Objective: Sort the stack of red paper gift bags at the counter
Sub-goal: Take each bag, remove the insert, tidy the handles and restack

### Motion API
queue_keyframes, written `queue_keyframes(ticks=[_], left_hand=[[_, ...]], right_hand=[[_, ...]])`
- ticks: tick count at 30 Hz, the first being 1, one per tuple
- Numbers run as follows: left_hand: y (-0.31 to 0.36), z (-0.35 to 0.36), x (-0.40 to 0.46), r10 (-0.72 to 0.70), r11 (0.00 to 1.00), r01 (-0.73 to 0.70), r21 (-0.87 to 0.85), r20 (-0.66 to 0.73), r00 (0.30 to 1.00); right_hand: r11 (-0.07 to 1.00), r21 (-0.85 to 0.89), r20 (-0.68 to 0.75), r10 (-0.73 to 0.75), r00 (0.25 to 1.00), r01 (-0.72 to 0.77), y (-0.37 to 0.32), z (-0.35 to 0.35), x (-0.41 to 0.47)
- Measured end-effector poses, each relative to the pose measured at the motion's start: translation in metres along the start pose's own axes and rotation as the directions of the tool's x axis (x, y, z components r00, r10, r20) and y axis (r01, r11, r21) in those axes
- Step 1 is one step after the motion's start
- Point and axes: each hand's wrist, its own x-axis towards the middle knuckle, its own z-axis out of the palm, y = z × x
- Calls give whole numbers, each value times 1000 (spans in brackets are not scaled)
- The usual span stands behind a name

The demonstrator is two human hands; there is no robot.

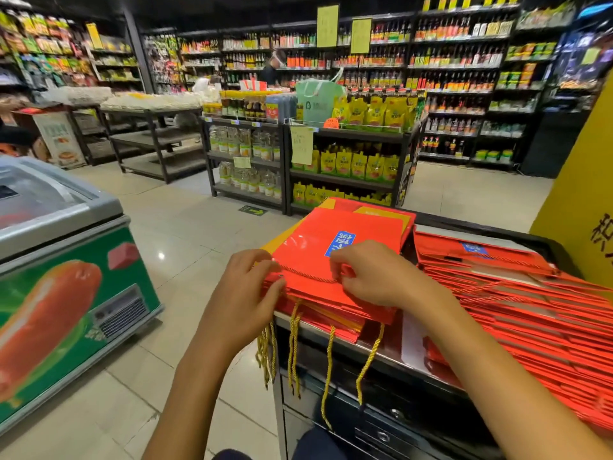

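From the head camera, a stack of flat red paper gift bags (338, 260) lies on the metal surface (374, 353), gold cord handles (328, 370) hanging over its near edge. Left hand (247, 300) fingers curl on the stack's left corner; right hand (374, 277) fingers pinch the top bag's cord. Right of this stack, a fanned pile of red bags (517, 300).
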Motion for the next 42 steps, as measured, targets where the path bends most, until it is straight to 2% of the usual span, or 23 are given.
queue_keyframes(ticks=[2, 4, 6, 8, 13, 16, 20, 24, 30, 38, 40, 42], left_hand=[[-8, -3, -8, -18, 1000, 17, -16, -33, 999], [-13, -4, -15, 1, 1000, -2, -22, -38, 999], [-16, -2, -23, 26, 999, -27, -17, -53, 998], [-14, -1, -28, 28, 999, -30, -23, -85, 996], [-6, 5, -42, 49, 995, -62, -77, -166, 985], [-2, 7, -47, 41, 994, -59, -96, -181, 983], [1, 9, -51, 21, 992, -44, -116, -197, 980], [3, 12, -54, 6, 993, -32, -118, -213, 977], [5, 15, -53, -51, 988, 15, -152, -240, 969], [11, 14, -45, -202, 927, 124, -354, -193, 960], [14, 12, -44, -225, 910, 132, -392, -201, 953], [16, 11, -44, -244, 904, 142, -404, -211, 947]], right_hand=[[998, -29, 73, 55, 996, -53, 1, -6, 2], [985, -129, 137, 133, 982, -115, 3, -15, 6], [962, -227, 137, 188, 973, -153, 3, -24, 12], [964, -233, 103, 158, 982, -131, -7, -32, 21], [996, -4, 68, -85, 994, 85, -55, -6, 63], [988, 81, 90, -141, 986, 134, -70, 15, 83], [963, 156, 15, -224, 975, 219, -75, 24, 86], [944, 261, -37, -199, 979, 202, -63, 25, 79], [951, 286, 17, -126, 992, 116, -34, 14, 59], [923, 322, -110, -186, 976, 212, -26, 22, 39], [872, 451, -143, -138, 980, 189, -29, 22, 36], [757, 638, -137, -68, 988, 141, -31, 20, 33]])
